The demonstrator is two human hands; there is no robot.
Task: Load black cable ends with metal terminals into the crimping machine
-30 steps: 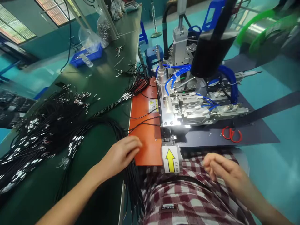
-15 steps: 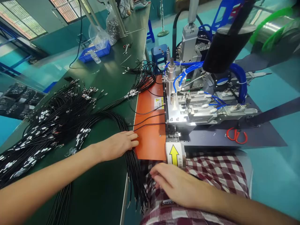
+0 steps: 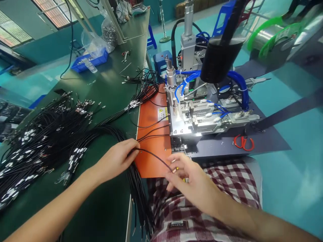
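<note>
One black cable (image 3: 154, 155) arcs over the orange plate (image 3: 151, 168) between my two hands. My left hand (image 3: 120, 155) pinches it near the table edge, above the hanging bundle of black cables (image 3: 136, 188). At the cable's end, the curled thumb and fingers of my right hand (image 3: 185, 173) close on it; the tip itself is mostly hidden. Other black cables (image 3: 157, 127) lie across the plate and run into the side of the metal machine (image 3: 199, 114).
A large heap of black cables with pale ends (image 3: 50, 141) covers the table's left. Farther back are a blue bin (image 3: 91, 62) and a wrench (image 3: 125, 56). Red-handled scissors (image 3: 244, 143) lie on the machine base, and a black cylinder (image 3: 220, 58) hangs over the machine.
My left hand has lifted a single cable from the bundle. My right hand, empty before, has risen and closed on its end. The camera view has shifted slightly.
</note>
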